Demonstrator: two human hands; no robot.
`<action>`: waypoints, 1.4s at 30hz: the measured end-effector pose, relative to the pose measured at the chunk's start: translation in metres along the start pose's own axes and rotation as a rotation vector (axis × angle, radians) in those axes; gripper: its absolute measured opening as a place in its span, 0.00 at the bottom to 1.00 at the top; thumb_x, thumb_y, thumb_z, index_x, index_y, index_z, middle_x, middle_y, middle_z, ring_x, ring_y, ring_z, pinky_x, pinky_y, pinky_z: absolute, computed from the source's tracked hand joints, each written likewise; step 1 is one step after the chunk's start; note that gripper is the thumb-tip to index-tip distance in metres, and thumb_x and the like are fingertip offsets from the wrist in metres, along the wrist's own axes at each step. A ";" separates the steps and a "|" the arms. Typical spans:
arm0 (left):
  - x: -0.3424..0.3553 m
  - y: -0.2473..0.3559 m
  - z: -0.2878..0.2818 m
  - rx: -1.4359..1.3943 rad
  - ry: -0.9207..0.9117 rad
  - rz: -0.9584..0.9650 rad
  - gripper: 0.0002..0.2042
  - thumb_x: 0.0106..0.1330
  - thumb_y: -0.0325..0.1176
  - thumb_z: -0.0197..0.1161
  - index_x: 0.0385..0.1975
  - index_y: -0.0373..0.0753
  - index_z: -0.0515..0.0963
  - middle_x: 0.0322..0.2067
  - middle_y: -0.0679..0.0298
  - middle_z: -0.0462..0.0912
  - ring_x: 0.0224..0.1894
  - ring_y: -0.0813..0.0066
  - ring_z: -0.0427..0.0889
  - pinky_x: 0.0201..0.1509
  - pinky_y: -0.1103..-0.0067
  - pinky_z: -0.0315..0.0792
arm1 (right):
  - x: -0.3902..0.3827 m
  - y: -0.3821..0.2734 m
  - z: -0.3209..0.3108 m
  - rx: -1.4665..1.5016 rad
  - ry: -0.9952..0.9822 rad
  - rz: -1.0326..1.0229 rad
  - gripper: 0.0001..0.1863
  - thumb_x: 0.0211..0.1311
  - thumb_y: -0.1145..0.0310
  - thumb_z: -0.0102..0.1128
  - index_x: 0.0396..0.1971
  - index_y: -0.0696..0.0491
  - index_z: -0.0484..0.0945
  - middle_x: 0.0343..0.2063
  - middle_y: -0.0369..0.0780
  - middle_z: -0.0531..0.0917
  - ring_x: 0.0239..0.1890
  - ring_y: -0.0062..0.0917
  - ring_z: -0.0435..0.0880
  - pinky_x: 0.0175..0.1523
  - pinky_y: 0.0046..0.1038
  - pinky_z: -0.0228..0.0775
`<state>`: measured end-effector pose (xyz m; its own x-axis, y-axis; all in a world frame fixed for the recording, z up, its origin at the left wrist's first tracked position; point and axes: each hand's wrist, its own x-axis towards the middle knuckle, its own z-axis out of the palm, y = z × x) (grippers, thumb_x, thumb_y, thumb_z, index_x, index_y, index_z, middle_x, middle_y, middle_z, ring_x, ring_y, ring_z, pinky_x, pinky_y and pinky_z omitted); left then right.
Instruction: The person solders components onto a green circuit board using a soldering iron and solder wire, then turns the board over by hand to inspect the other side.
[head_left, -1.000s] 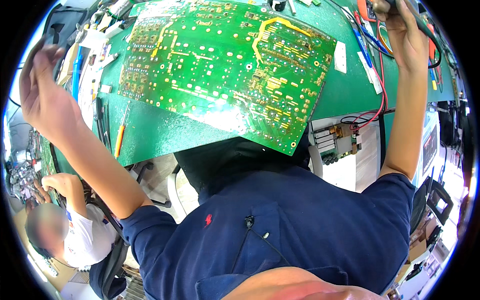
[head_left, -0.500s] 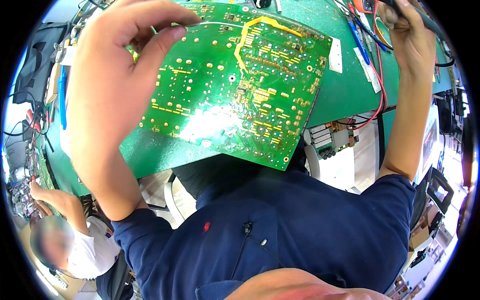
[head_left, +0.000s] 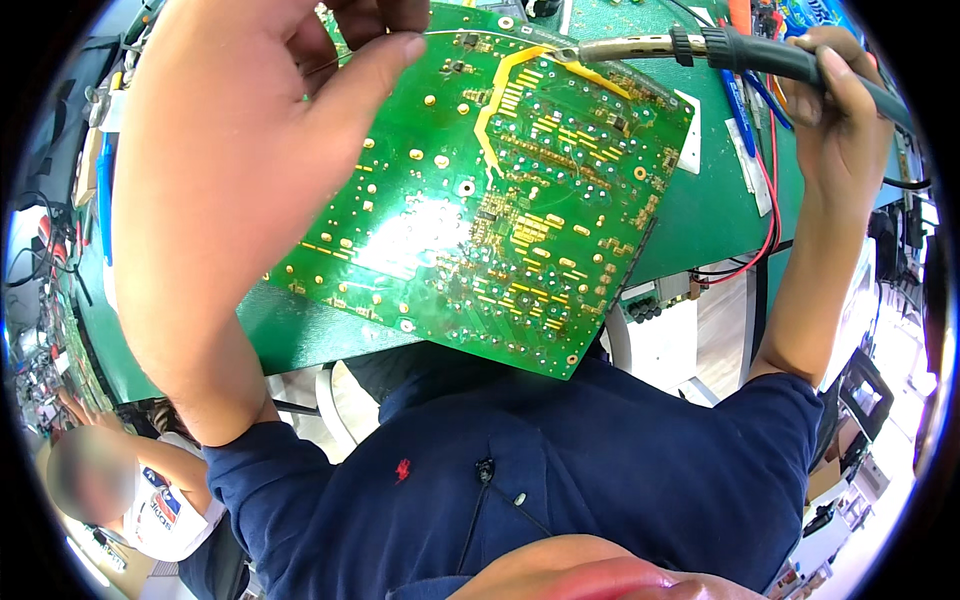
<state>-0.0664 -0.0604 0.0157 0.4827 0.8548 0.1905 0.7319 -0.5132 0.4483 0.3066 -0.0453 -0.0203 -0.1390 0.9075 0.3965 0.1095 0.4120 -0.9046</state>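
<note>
Pinching a thin wire (head_left: 480,31) between thumb and fingers of the left hand (head_left: 240,170); grasping a soldering iron (head_left: 720,47) by its handle in the right hand (head_left: 840,110), probably to keep skin off hot metal. Resting on the tabletop (head_left: 725,235) between the hands: a circuit board (head_left: 505,230), hidden partly by the left hand, partly by glare. Impossible to confirm contact between wire and iron.

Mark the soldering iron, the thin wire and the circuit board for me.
Soldering iron (head_left: 762,54): head view, on its black handle.
Thin wire (head_left: 480,32): head view, on its bare stretch.
Circuit board (head_left: 484,206): head view, on its green face near the visible middle.
</note>
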 end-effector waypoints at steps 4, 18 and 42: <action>0.001 0.001 0.003 0.018 -0.008 0.012 0.06 0.62 0.23 0.64 0.38 0.32 0.78 0.29 0.67 0.80 0.29 0.81 0.74 0.36 0.82 0.69 | -0.004 -0.001 -0.005 -0.035 0.017 0.014 0.15 0.69 0.69 0.50 0.42 0.67 0.78 0.18 0.34 0.70 0.22 0.14 0.67 0.32 0.17 0.57; 0.008 0.012 0.012 0.118 -0.004 0.086 0.05 0.60 0.23 0.64 0.35 0.33 0.78 0.27 0.64 0.79 0.30 0.73 0.76 0.35 0.78 0.70 | -0.004 -0.004 0.000 -0.072 -0.042 -0.016 0.16 0.70 0.68 0.51 0.44 0.67 0.78 0.17 0.34 0.69 0.21 0.14 0.67 0.32 0.16 0.57; 0.009 0.031 0.014 0.211 0.040 0.093 0.05 0.56 0.24 0.65 0.30 0.33 0.77 0.25 0.57 0.78 0.30 0.59 0.78 0.34 0.69 0.71 | -0.005 -0.009 0.004 -0.135 -0.028 -0.042 0.14 0.68 0.70 0.51 0.42 0.66 0.78 0.17 0.34 0.69 0.21 0.16 0.68 0.35 0.18 0.62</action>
<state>-0.0329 -0.0700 0.0186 0.5361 0.8035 0.2588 0.7716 -0.5908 0.2358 0.3021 -0.0538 -0.0149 -0.1736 0.8874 0.4271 0.2344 0.4585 -0.8572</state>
